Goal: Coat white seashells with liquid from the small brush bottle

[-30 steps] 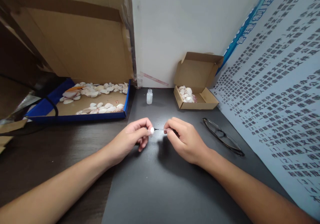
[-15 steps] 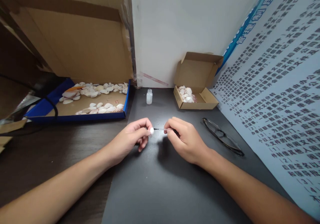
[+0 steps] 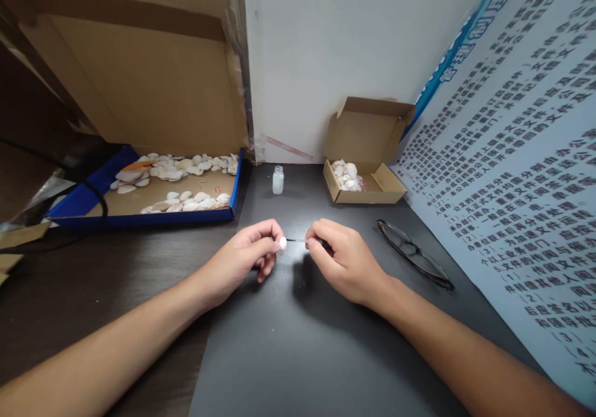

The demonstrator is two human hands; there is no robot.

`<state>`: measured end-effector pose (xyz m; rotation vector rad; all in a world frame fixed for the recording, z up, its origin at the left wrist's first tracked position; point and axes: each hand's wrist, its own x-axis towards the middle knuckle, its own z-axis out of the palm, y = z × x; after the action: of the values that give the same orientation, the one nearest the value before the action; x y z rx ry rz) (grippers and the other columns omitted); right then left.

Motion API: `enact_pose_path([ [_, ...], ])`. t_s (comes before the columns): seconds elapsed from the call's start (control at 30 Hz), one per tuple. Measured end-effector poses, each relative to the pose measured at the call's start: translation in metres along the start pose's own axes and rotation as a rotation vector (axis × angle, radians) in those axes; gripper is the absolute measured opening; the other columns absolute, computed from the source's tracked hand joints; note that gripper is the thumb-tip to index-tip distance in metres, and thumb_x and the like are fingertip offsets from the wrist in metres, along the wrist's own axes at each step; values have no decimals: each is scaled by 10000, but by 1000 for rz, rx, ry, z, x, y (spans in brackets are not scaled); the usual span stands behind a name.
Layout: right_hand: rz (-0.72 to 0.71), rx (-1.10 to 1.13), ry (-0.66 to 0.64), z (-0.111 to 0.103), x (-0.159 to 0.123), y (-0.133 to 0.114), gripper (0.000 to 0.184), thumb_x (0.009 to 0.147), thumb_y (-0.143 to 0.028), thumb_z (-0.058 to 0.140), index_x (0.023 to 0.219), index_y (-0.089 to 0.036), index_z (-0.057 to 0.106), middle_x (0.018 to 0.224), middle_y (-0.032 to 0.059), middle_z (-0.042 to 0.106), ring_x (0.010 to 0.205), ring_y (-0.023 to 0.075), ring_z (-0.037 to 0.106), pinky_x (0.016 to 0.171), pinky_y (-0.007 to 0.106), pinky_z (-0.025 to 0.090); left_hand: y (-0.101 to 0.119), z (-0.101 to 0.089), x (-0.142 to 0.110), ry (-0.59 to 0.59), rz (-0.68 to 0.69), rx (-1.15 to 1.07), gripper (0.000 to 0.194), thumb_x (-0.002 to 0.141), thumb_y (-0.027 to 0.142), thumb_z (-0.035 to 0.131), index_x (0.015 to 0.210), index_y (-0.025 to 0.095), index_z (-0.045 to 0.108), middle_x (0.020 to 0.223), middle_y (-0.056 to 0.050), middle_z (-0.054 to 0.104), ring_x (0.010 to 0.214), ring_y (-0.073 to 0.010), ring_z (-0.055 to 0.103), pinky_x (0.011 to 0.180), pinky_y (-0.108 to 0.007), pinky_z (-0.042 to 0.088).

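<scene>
My left hand [image 3: 254,249] pinches a small white seashell [image 3: 282,243] between thumb and forefinger, over the dark grey mat. Facing it, my right hand [image 3: 342,257] is closed on a thin brush [image 3: 298,241]. The brush's dark tip points left and reaches the shell's edge; whether it touches is too small to tell. Behind the hands stands a small open glass bottle [image 3: 278,181] holding whitish liquid.
A blue-rimmed cardboard tray [image 3: 209,216] with several shells lies at the left. Back right stands an open cardboard box [image 3: 372,198] with white shells. Black-framed glasses [image 3: 414,254] rest right of my right hand, beside a printed board [image 3: 512,156].
Both hands hold almost the same place. The brush has shifted very slightly against the shell; the shell stays in my left fingers.
</scene>
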<state>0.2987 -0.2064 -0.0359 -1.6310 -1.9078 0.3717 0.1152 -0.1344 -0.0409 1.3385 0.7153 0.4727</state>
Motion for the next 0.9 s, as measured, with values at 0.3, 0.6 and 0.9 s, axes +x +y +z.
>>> enact_pose_path([
  [0.3, -127, 108, 35, -2, -2, -1, 173, 906, -206, 422, 782, -171, 538, 745, 2, 549, 667, 109, 476, 641, 252, 341, -1, -1, 1, -14, 4, -3, 81, 789, 250, 519, 763, 186, 477, 537, 44, 440, 496, -86, 403, 460, -178, 347],
  [0.6, -75, 69, -2, -2, -1, 1, 148, 896, -200, 420, 807, -173, 534, 772, 1, 542, 690, 113, 478, 665, 261, 334, -2, -1, 0, -11, -2, -6, 84, 795, 253, 516, 768, 187, 473, 534, 49, 433, 491, -82, 401, 451, -174, 349],
  [0.9, 0, 7, -8, -1, 0, 0, 133, 865, -183, 416, 784, -176, 521, 749, -10, 517, 680, 111, 454, 657, 259, 313, -2, 0, 0, -2, 1, -1, 88, 783, 257, 519, 765, 186, 469, 532, 53, 419, 488, -81, 397, 446, -174, 346],
])
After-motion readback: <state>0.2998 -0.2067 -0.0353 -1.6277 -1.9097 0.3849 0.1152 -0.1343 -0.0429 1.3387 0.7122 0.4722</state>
